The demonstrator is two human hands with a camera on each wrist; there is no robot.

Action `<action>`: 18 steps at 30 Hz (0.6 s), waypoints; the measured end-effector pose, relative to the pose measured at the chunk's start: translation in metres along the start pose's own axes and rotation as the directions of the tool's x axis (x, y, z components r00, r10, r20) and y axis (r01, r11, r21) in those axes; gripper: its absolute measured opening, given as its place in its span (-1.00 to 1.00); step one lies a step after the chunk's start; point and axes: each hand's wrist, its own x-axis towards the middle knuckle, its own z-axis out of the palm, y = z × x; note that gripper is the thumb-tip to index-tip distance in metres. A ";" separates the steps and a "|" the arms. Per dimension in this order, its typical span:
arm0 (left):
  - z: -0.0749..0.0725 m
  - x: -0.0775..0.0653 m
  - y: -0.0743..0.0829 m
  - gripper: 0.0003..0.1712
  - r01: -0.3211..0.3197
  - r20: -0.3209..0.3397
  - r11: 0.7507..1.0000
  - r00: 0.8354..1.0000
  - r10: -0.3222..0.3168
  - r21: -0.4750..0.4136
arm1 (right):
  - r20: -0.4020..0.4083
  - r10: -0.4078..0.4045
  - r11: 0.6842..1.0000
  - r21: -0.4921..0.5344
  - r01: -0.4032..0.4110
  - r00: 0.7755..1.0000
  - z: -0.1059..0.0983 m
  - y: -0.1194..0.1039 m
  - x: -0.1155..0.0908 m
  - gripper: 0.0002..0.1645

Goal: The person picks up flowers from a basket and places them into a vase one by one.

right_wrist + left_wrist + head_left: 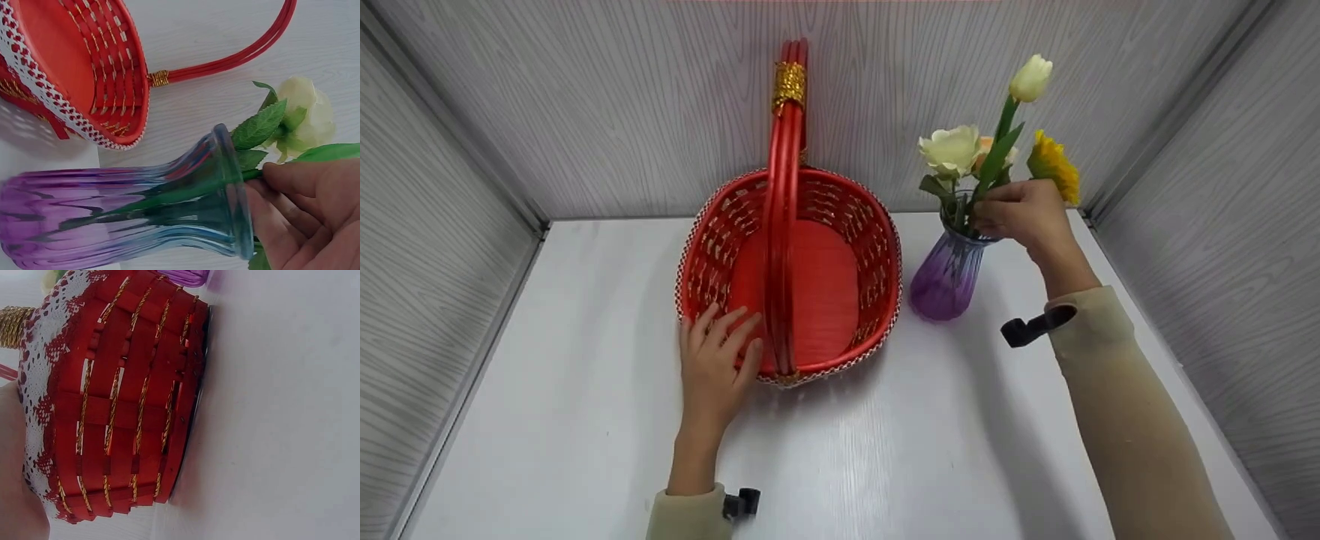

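Observation:
My left hand (714,375) rests on the near left rim of a red woven basket (825,289), its fingers spread and reaching inside. Lace trim and gold cord show on the basket's side in the left wrist view. At the mouth of a purple-blue glass vase (947,281), my right hand (1029,214) pinches the green stem of a white tulip (1031,79). Stems run down inside the glass in the right wrist view. A cream rose (951,150), a peach flower (984,148) and a yellow flower (1055,169) stand around the tulip.
The basket's tall red handle (784,247) arches over its middle, with gold wrapping at the top. Vase and basket stand side by side on a white table (870,465). Grey wood-grain panels (645,97) enclose the back and both sides.

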 end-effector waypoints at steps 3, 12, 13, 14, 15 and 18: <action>-0.001 0.000 0.000 -0.57 0.005 -0.003 1.000 1.000 -0.005 -0.004 | 0.015 0.004 0.999 -0.054 -0.003 1.000 -0.001 -0.003 0.000 -0.63; 0.001 0.000 -0.001 -0.58 0.004 -0.017 1.000 1.000 -0.004 -0.015 | -0.039 -0.028 0.994 -0.102 0.024 0.999 -0.007 -0.003 -0.010 -0.69; 0.002 0.000 -0.001 -0.59 0.002 -0.022 1.000 1.000 -0.003 -0.018 | -0.052 -0.037 0.995 -0.098 0.032 0.998 -0.008 -0.002 -0.012 -0.69; 0.003 0.001 -0.001 -0.59 0.001 -0.024 1.000 1.000 -0.002 -0.020 | -0.067 -0.049 0.995 -0.095 0.043 0.997 -0.009 0.000 -0.014 -0.69; 0.003 0.001 -0.001 -0.59 0.000 -0.024 1.000 1.000 0.000 -0.022 | -0.080 -0.058 0.995 -0.088 0.051 0.995 -0.009 0.002 -0.017 -0.69; 0.003 -0.001 -0.001 -0.58 0.002 -0.017 1.000 1.000 -0.002 -0.022 | -0.108 -0.093 0.994 -0.062 0.086 0.990 -0.009 0.013 -0.026 -0.66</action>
